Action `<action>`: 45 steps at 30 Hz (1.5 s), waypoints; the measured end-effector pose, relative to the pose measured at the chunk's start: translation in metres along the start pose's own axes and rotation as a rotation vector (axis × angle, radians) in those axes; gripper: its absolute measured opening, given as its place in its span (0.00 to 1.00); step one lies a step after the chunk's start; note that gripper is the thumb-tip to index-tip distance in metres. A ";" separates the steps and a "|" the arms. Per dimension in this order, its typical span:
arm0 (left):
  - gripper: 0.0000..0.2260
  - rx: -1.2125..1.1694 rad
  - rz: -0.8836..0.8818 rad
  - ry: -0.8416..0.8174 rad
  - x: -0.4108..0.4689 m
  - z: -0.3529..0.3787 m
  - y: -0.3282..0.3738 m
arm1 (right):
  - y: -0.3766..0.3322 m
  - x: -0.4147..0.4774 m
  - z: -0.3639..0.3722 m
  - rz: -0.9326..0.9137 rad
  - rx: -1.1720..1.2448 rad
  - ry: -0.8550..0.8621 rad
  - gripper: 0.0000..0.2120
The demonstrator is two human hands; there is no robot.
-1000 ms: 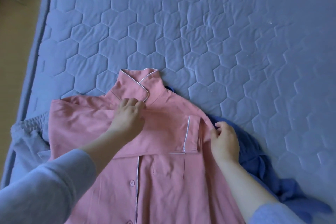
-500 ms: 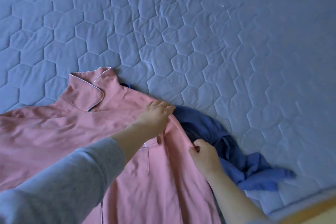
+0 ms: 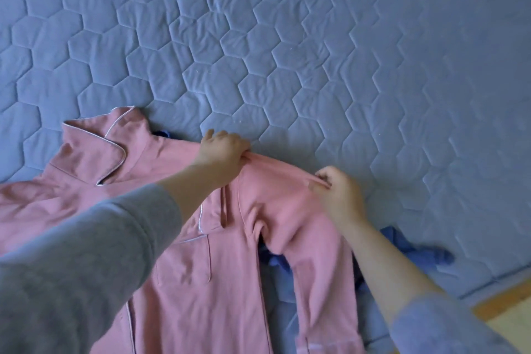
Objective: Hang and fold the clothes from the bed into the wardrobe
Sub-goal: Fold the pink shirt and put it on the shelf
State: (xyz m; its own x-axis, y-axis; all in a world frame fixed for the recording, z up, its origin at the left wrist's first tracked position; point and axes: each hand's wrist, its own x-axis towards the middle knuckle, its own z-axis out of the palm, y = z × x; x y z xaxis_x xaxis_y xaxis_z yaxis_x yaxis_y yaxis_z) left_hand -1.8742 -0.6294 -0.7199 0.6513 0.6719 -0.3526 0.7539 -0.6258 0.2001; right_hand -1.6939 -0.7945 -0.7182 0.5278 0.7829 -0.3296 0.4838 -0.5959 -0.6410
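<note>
Status: early stage. The wardrobe is not in view, and no finished fold or hanger is visible.

1. Nearest the camera, the pink pajama shirt (image 3: 201,282) lies front-up on the bed, with its chest pocket (image 3: 186,261) showing. The body is spread flat and runs off the lower edge of the view. Judged from this, the fold is only being prepared.
2. The shirt sleeve (image 3: 316,253) on the person's right is drawn out from the body and trails back toward the person.
3. A blue garment (image 3: 416,250) lies crumpled under the shirt, showing beside the sleeve and in the gap between sleeve and body. It is not in either hand and remains to be processed.
4. The right hand (image 3: 339,198) pinches the upper edge of the sleeve between thumb and curled fingers.
5. The left hand (image 3: 222,149), reaching across the shirt, grips a bunch of cloth at the shoulder with fingers curled. A short taut span of pink cloth separates the two hands.
6. The collar (image 3: 94,146) lies to the left of the left hand, apart from it.
7. Beyond the hands, the quilted bed cover (image 3: 287,52) extends to the far edge of the view.
</note>
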 end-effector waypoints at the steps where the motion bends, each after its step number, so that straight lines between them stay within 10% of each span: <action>1: 0.09 0.006 -0.002 -0.002 0.004 0.000 0.000 | 0.000 0.012 -0.007 -0.004 -0.024 0.012 0.07; 18: 0.11 -0.095 0.056 -0.144 0.027 0.017 0.053 | 0.075 -0.031 -0.010 0.395 0.207 -0.140 0.16; 27: 0.05 -0.174 -0.075 -0.018 0.038 0.015 0.065 | 0.064 0.062 -0.088 0.030 -0.080 0.089 0.11; 38: 0.14 -0.307 0.047 -0.227 0.064 0.023 0.139 | 0.134 -0.016 -0.073 0.562 0.057 -0.077 0.21; 45: 0.24 -0.183 0.171 -0.277 0.084 0.036 0.187 | 0.140 -0.050 -0.060 0.488 0.148 -0.056 0.20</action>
State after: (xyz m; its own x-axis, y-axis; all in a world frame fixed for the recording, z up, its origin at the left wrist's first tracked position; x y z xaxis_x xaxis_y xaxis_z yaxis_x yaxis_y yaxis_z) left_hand -1.6816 -0.7038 -0.7452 0.7398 0.4154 -0.5293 0.6557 -0.6217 0.4285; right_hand -1.6110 -0.9281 -0.7502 0.6275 0.4306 -0.6487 0.0839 -0.8657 -0.4935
